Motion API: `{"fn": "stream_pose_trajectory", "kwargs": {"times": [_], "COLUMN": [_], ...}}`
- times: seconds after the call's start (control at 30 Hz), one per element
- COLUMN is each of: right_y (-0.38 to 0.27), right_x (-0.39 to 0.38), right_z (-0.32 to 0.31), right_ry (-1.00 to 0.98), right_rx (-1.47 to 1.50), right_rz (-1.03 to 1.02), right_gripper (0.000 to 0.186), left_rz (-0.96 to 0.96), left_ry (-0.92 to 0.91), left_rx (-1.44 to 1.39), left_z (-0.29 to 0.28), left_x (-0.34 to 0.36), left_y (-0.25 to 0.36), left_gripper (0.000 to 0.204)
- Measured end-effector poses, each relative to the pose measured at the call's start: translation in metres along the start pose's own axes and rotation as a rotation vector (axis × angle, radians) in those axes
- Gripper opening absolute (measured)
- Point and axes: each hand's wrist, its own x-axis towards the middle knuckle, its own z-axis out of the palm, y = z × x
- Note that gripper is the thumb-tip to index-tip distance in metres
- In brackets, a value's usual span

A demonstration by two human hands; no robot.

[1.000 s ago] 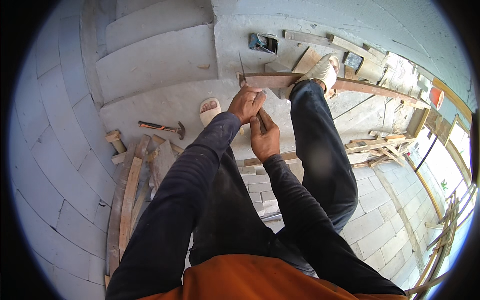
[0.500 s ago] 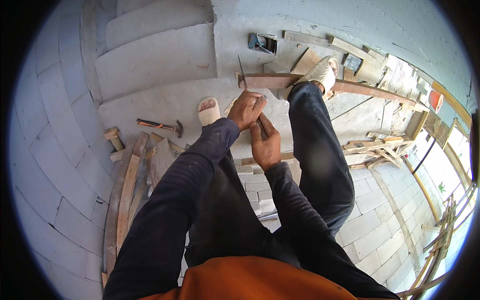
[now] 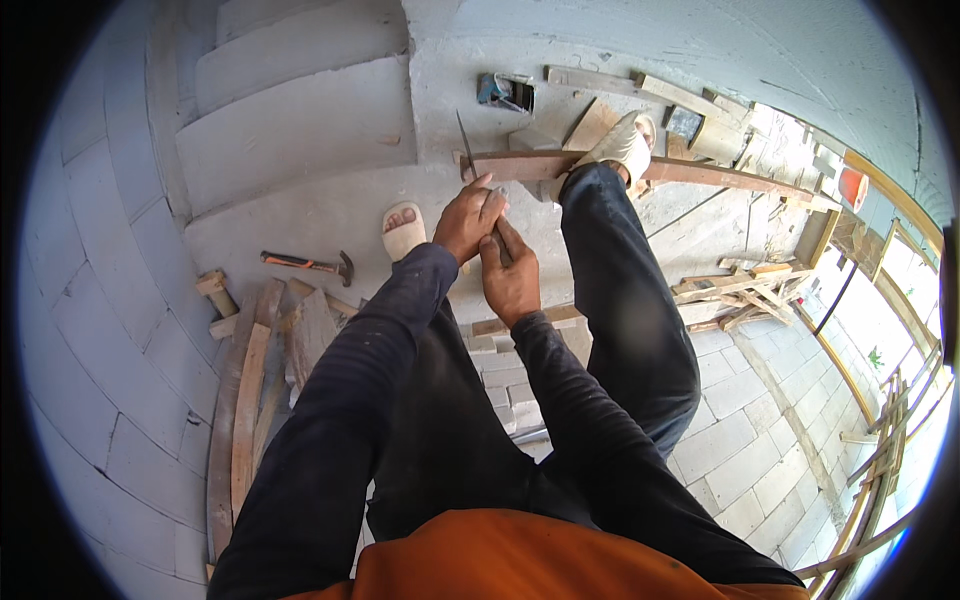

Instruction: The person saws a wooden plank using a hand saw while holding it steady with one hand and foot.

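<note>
My left hand (image 3: 470,222) and my right hand (image 3: 512,278) are closed one ahead of the other on a long thin-bladed tool, apparently a saw (image 3: 466,142). Its blade crosses the left end of a reddish-brown wooden board (image 3: 715,176), whose underside is hidden. My right foot, in a cream sandal (image 3: 617,152), presses on the board, and my other sandal (image 3: 404,233) rests on the pale concrete. A claw hammer (image 3: 305,262) with a black and orange handle lies to the left of my hands.
Planks (image 3: 250,420) lie at lower left beside a block wall (image 3: 110,300). Steps (image 3: 290,130) rise at upper left. A small blue-and-dark object (image 3: 505,92), offcuts (image 3: 597,127), an orange bucket (image 3: 852,188) and a wood pile (image 3: 745,292) are above and right.
My two hands and the blade have shifted slightly back and forth against the board, still gripping. The whole view has shifted a little to the left.
</note>
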Motion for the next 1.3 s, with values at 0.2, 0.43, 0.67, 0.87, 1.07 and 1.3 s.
{"fn": "stream_pose_trajectory", "kwargs": {"times": [0.2,0.43,0.67,0.87,1.07,1.3], "right_y": [-0.018,-0.011,-0.03,-0.072,-0.037,-0.055], "right_x": [0.019,0.022,0.007,-0.111,-0.002,-0.097], "right_z": [-0.015,-0.007,-0.012,-0.058,-0.011,-0.052], "right_ry": [0.044,0.04,-0.003,-0.008,-0.049,0.007], "right_rx": [-0.033,-0.106,0.016,0.031,-0.038,-0.016], "right_rz": [0.042,0.021,0.029,0.059,-0.055,-0.028], "right_gripper": [0.047,0.045,0.04,0.035,0.035,0.041], "left_rz": [-0.068,-0.794,0.37,0.359,0.582,0.534], "left_ry": [0.196,-0.055,0.102,-0.296,-0.023,-0.205], "left_rx": [-0.057,-0.528,0.099,-0.113,0.213,0.017], "left_z": [-0.039,-0.036,0.003,-0.011,-0.018,0.0], "left_x": [-0.012,-0.032,-0.043,-0.082,0.007,-0.089], "left_y": [0.032,0.065,0.019,0.087,0.004,0.074], "left_gripper": [0.043,0.085,0.053,0.009,0.011,0.015]}}
